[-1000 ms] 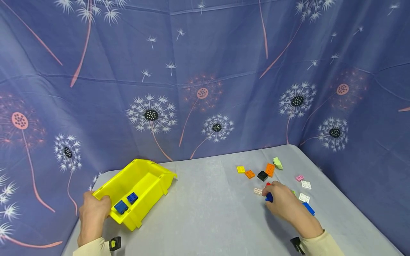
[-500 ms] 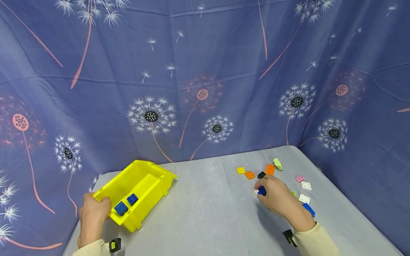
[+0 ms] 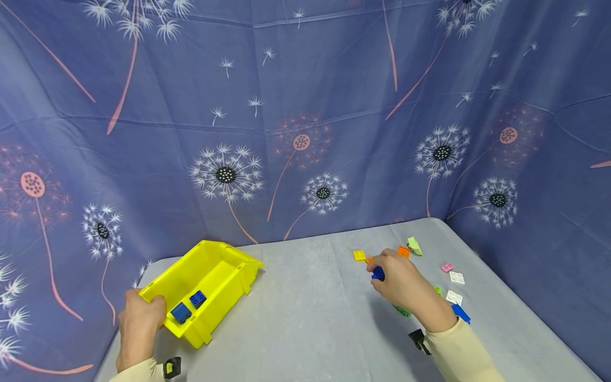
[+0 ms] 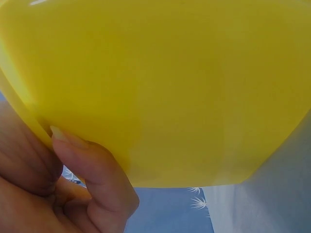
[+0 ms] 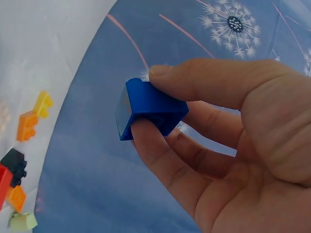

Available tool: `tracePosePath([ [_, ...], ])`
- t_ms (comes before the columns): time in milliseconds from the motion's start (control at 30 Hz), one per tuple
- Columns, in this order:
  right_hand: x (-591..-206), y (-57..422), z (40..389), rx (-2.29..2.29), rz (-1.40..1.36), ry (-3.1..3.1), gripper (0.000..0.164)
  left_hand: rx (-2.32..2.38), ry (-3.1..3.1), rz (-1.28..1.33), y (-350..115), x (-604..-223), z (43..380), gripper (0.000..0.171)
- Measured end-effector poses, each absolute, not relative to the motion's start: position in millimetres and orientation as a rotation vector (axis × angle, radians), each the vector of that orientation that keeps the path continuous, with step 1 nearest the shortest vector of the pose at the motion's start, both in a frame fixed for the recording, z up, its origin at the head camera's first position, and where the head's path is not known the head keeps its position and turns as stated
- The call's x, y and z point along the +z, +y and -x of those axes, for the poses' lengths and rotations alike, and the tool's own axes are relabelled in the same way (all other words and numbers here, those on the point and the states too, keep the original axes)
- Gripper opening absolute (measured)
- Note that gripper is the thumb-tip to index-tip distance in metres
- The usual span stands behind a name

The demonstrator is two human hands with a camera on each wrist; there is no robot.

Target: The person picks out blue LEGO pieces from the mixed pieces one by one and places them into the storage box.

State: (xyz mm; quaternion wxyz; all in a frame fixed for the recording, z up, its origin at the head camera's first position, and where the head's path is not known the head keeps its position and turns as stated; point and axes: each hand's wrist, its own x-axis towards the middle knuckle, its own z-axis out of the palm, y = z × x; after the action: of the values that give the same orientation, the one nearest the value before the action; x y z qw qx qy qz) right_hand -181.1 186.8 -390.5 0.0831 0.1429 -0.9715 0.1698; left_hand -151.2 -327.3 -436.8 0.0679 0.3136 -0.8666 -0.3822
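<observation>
The right hand (image 3: 404, 282) grasped a blue toy brick (image 5: 156, 99), pinched between thumb and fingers, over the right half of the tabletop (image 3: 310, 313); the shadow beside it suggested that the hand was raised. The left hand (image 3: 140, 322) gripped the end wall of a yellow bin (image 3: 224, 306) near the tabletop's left edge, its thumb lying over the rim. Inside, toward that gripped end, lay a dark blue brick (image 3: 181, 313) and a smaller blue brick (image 3: 198, 298).

Carrying the pinched brick well seemed to call for an even, moderate squeeze: the thumb tip sat close to its edge, and pressing harder there might have twisted it loose. The knuckles needed height enough to pass over the loose pieces, among them a yellow brick (image 3: 359, 255) and an orange brick (image 3: 403, 251) toward the tabletop's back edge, and a green brick (image 3: 402, 311) partly hidden by the wrist. For the left hand, a level, steady grip looked best, since tipping the bin could have slid its bricks about.
</observation>
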Motion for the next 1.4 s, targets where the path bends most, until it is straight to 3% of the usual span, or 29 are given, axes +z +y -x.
tracePosePath([
  [667,-367,147,190,0.548,-0.590,-2.827,0.022,-1.136,-2.612,-0.946,-329,-437,149,0.060],
  [1400,-366,97,204,0.639,-0.707,-2.785,0.019,-1.119,-2.584,-0.911,-326,-438,149,0.058],
])
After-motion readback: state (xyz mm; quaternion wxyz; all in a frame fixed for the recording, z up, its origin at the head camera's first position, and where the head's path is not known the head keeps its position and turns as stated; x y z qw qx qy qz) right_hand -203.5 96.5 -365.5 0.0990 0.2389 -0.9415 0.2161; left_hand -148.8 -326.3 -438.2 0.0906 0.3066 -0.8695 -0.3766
